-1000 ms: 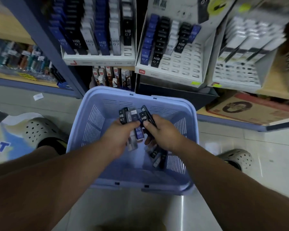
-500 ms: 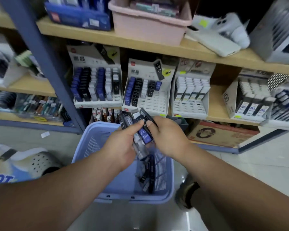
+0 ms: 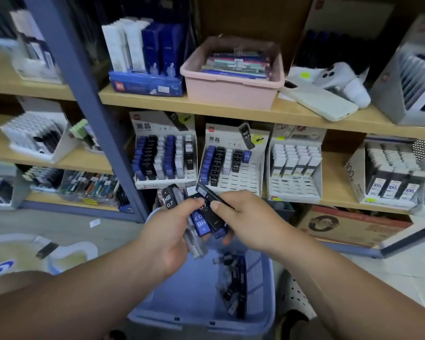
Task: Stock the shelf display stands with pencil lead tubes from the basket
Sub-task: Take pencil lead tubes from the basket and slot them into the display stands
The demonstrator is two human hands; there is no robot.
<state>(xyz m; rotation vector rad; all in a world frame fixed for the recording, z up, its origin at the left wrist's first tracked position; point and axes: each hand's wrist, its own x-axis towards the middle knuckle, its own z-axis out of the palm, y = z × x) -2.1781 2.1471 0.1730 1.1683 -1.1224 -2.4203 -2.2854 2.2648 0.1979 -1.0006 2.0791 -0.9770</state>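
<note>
My left hand (image 3: 168, 238) grips a bundle of pencil lead tubes (image 3: 200, 223), black, blue and clear ones marked HB 0.7. With thumb and fingers, my right hand (image 3: 245, 220) pinches one black tube (image 3: 207, 192) at the top of that bundle. Both hands hover over the lilac basket (image 3: 201, 317), where several more tubes (image 3: 233, 290) lie against its right wall. On the shelf behind stand two white display stands: the left stand (image 3: 166, 158) nearly full, the middle stand (image 3: 233, 165) with many vacant slots.
A third stand (image 3: 295, 168) holds white tubes to the right. Above sit a pink tub (image 3: 231, 88), a blue box (image 3: 145, 83) and phone cases (image 3: 322, 101). A blue shelf post (image 3: 84, 94) rises at left. A cardboard box (image 3: 349, 227) lies low right.
The view has lifted from the basket up to the shelves. Both hands have risen out of the basket with the bundle of tubes, toward the display stands.
</note>
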